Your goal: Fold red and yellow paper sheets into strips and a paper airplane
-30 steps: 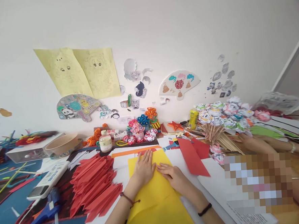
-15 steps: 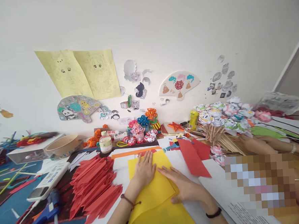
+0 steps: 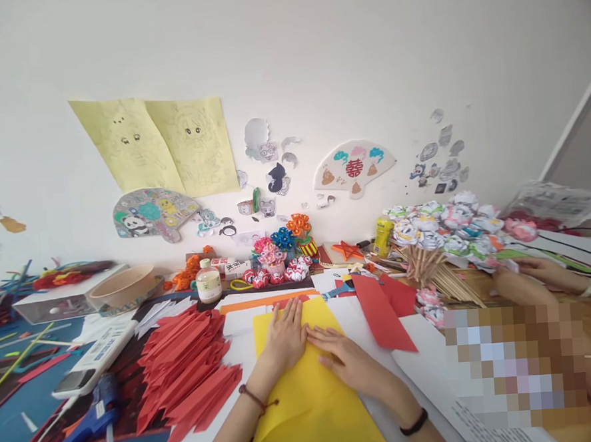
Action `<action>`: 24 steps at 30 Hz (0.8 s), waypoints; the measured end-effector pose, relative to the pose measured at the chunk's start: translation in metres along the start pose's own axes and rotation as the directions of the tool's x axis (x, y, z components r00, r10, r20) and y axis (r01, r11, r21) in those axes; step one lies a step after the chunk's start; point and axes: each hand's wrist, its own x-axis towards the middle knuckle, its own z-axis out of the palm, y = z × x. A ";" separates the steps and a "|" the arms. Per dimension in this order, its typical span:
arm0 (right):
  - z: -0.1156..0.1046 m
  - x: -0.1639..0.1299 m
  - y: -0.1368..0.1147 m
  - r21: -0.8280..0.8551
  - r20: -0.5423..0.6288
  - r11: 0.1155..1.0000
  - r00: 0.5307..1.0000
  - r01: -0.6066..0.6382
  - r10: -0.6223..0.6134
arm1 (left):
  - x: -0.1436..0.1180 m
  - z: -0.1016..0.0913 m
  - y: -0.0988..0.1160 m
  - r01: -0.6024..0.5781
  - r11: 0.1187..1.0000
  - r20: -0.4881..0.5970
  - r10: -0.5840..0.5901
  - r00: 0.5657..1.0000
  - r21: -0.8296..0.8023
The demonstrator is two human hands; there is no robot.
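A sheet of yellow paper (image 3: 307, 413) lies in front of me on white sheets, with a fold or crease across it. My left hand (image 3: 286, 335) rests flat on its upper part, fingers stretched out and pointing away from me. From the right, my right hand (image 3: 346, 358) lies on the same paper, fingers extended, its fingertips close beside the left hand. Neither hand grips anything that shows. To the left of the paper is a pile of folded red paper strips (image 3: 189, 367). Red paper pieces (image 3: 381, 309) lie beyond my right hand.
A blue glue gun (image 3: 88, 427) and a white power strip (image 3: 98, 356) lie at left. A small bottle (image 3: 209, 283) stands behind the red pile. Paper flowers on sticks (image 3: 436, 229) stand at right, near another person's hands (image 3: 529, 273). Printed paper (image 3: 477, 410) lies front right.
My right hand has slid slightly up and left over the yellow paper, towards my left hand, which has stayed in place. The other person's hands at right have shifted.
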 end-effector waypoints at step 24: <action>0.029 0.009 0.013 -0.116 -0.158 0.992 0.987 -0.048 0.029 | -0.157 -0.058 0.005 -0.092 0.967 -0.216 0.145 0.966 0.239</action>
